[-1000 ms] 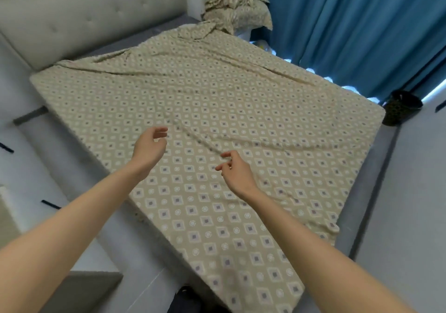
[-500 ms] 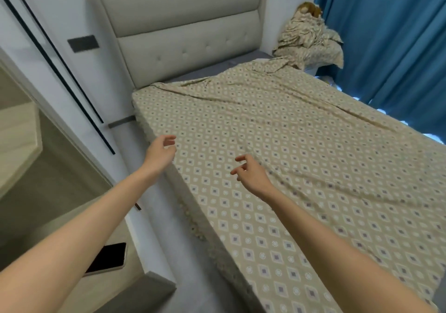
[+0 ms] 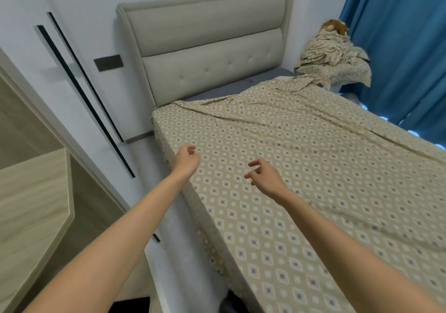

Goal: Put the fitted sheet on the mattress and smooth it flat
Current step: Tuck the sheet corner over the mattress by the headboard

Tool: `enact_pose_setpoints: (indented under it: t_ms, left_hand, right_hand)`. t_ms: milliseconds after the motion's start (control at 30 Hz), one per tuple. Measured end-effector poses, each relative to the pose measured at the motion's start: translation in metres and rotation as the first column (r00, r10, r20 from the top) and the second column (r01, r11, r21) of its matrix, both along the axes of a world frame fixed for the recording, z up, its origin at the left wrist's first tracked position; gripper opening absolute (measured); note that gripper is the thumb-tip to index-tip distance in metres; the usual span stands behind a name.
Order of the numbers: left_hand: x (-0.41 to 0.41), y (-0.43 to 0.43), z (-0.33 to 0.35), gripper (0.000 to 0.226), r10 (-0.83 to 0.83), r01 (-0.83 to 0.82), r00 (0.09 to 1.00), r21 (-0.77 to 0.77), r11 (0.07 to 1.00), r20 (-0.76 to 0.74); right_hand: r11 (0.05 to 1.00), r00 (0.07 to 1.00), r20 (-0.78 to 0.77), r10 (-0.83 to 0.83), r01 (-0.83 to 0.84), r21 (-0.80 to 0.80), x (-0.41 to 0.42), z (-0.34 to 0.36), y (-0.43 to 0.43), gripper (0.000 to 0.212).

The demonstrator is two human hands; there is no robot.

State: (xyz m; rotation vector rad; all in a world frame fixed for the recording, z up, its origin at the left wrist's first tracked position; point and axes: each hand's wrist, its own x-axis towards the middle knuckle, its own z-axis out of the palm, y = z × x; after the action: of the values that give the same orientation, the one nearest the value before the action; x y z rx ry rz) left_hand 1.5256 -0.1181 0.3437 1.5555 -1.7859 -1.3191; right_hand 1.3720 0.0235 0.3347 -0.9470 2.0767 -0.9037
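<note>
A beige cotton fitted sheet (image 3: 301, 168) carries white-and-grey diamonds; a pale grey tufted headboard (image 3: 207, 47), deep blue pleated curtains (image 3: 398, 47), a grey mattress (image 3: 231, 88).

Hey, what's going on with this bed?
A person is making the bed. The beige patterned fitted sheet covers most of the mattress, but its top edge lies bunched short of the headboard, leaving a grey strip bare. The left hand and right hand reach over the sheet's near side, fingers loosely curled, holding nothing. Long creases cross the sheet, so it is not yet smooth.
</note>
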Motion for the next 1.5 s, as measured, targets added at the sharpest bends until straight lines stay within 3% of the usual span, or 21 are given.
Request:
enact_pose_setpoints:
  t_ms: [600, 933, 1233, 1500]
  left_hand:
    - [-0.069, -0.232, -0.025, 0.041, 0.237, -0.237, 0.971, 0.086, 0.968, 0.001]
    - [-0.100, -0.430, -0.040, 0.039, 0.141, -0.143, 0.988, 0.021, 0.989, 0.065]
    - [-0.086, -0.648, -0.066, 0.032, 0.133, -0.145, 0.987, 0.154, 0.977, 0.089]
    - [-0.078, -0.719, -0.084, 0.037, 0.183, -0.209, 0.973, 0.205, 0.956, 0.137]
  right_hand:
    - [0.984, 0.987, 0.030, 0.159, -0.161, 0.070, -0.090, -0.007, -0.247, 0.034]
    - [0.996, 0.995, 0.028, 0.091, -0.092, 0.017, -0.120, -0.029, -0.438, 0.031]
    - [0.987, 0.996, 0.029, 0.081, -0.084, 0.140, -0.128, -0.041, -0.638, 0.034]
    - [0.977, 0.994, -0.020, 0.109, -0.103, 0.185, -0.135, -0.044, -0.719, 0.036]
